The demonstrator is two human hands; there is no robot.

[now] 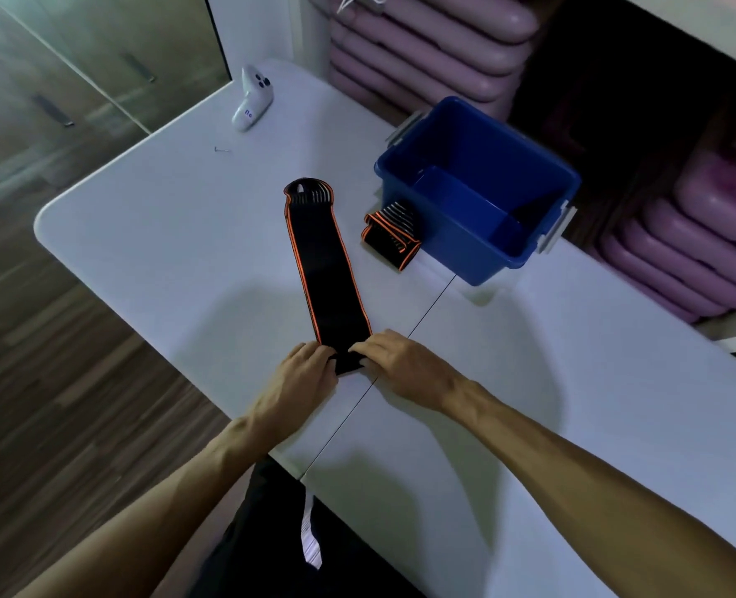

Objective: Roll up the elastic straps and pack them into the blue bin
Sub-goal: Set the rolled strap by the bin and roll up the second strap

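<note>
I see my left hand (303, 373) and my right hand (394, 364) both down on the near end of the long elastic strap (325, 269), close to the near edge of the white surface (163, 235). The fingertips of each hand curl onto the black fabric, so each grip is closed on the strap's near end; that end looks bunched or just turned over, though my fingers hide how far. The strap lies flat and stretched away from me toward the middle of the surface, black with orange edging, its far end rounded and striped.

A second strap (392, 237), loosely folded, sits touching the near-left wall of the blue bin (478, 196). The bin stands toward the right edge of the surface, open; what I can see of its floor shows only blue, but the near wall hides part of the inside.

A thin seam line runs across the surface from the near edge up toward the bin, passing between my hands. There is open room to the left of the long strap, all the way to the rounded left corner. Near the far edge lies a white handheld device (252, 99), and a tiny dark item near it that I cannot make out. Beyond the far and right edges are stacked pinkish pads (422, 41).
</note>
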